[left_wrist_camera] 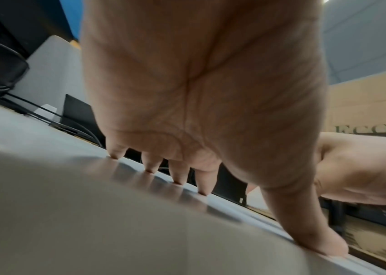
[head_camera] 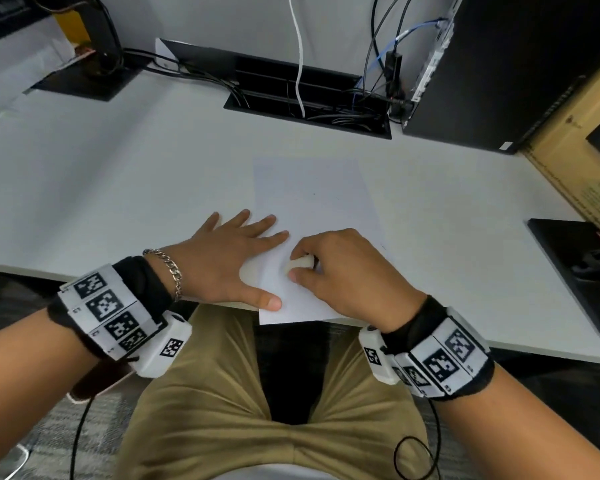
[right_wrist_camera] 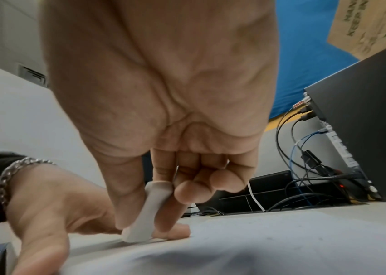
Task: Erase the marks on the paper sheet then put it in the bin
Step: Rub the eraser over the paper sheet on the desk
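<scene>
A white paper sheet (head_camera: pixel 314 202) lies on the white desk, its near edge hanging slightly over the desk's front edge. Faint small specks show on its far half. My left hand (head_camera: pixel 229 261) lies flat with fingers spread, pressing the sheet's left side; its fingertips (left_wrist_camera: pixel 177 181) touch the surface. My right hand (head_camera: pixel 340 268) pinches a white eraser (head_camera: pixel 300 264) between thumb and fingers. In the right wrist view the eraser (right_wrist_camera: pixel 148 214) stands tilted with its lower end on the paper (right_wrist_camera: pixel 257 247). No bin is in view.
The desk (head_camera: pixel 118 188) has a black cable tray (head_camera: pixel 309 98) with wires at the back centre. A black computer case (head_camera: pixel 506 71) stands back right, a cardboard box (head_camera: pixel 575 161) beside it. A black block (head_camera: pixel 579 275) sits at the right edge.
</scene>
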Action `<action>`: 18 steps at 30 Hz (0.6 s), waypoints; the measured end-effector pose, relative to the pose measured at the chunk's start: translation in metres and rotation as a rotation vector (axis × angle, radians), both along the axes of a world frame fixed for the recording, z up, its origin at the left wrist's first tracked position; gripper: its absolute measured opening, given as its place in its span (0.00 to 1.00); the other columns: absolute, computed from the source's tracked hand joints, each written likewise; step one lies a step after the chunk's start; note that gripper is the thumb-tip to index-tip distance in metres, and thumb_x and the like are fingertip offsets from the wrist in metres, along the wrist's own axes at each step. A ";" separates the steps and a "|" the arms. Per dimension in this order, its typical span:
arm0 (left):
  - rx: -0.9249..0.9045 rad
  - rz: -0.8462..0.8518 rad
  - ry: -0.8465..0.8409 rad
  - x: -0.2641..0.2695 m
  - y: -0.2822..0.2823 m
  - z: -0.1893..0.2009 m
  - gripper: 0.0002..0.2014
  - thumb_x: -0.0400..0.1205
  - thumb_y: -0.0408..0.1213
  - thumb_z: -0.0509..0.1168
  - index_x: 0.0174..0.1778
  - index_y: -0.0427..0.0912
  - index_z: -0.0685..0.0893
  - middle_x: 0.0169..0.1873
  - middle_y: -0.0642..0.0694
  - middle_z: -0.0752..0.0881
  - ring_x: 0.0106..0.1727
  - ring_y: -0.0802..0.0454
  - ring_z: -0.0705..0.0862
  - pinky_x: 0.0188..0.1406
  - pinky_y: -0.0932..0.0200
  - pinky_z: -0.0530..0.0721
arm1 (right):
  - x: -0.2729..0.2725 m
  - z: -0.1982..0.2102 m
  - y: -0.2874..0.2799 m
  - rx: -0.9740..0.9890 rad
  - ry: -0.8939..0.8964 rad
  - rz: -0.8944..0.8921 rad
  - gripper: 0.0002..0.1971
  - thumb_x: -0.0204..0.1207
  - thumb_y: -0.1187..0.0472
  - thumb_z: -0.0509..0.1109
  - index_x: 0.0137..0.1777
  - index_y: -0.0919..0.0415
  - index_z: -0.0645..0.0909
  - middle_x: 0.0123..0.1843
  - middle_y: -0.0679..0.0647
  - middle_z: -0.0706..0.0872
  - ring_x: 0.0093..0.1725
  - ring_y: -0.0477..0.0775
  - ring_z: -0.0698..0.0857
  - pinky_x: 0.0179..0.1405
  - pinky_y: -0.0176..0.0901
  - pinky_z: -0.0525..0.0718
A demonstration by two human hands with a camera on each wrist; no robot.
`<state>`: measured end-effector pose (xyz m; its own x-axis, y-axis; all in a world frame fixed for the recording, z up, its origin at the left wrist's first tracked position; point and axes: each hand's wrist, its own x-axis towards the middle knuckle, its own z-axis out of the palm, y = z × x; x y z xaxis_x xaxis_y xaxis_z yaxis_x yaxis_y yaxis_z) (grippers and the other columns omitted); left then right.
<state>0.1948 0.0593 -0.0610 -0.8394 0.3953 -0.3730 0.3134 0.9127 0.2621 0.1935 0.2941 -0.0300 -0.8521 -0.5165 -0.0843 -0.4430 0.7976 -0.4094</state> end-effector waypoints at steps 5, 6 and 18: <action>0.021 0.014 0.016 -0.002 0.003 -0.004 0.56 0.71 0.86 0.58 0.89 0.72 0.37 0.89 0.64 0.32 0.91 0.49 0.30 0.87 0.32 0.30 | -0.006 -0.004 -0.009 0.068 0.057 -0.050 0.19 0.85 0.44 0.68 0.72 0.48 0.84 0.62 0.48 0.89 0.63 0.52 0.84 0.60 0.46 0.82; 0.026 0.015 0.020 -0.002 0.002 -0.006 0.56 0.71 0.86 0.58 0.89 0.73 0.36 0.89 0.64 0.32 0.91 0.49 0.29 0.87 0.32 0.29 | -0.006 -0.005 -0.009 0.065 0.063 -0.060 0.19 0.85 0.44 0.68 0.72 0.48 0.84 0.62 0.48 0.90 0.63 0.52 0.85 0.59 0.46 0.83; 0.075 0.036 0.080 -0.001 0.000 -0.019 0.57 0.68 0.88 0.58 0.89 0.75 0.37 0.89 0.67 0.32 0.90 0.53 0.27 0.86 0.34 0.25 | -0.013 0.002 -0.021 0.157 0.084 -0.073 0.18 0.86 0.46 0.66 0.71 0.49 0.84 0.60 0.51 0.90 0.60 0.54 0.86 0.57 0.48 0.85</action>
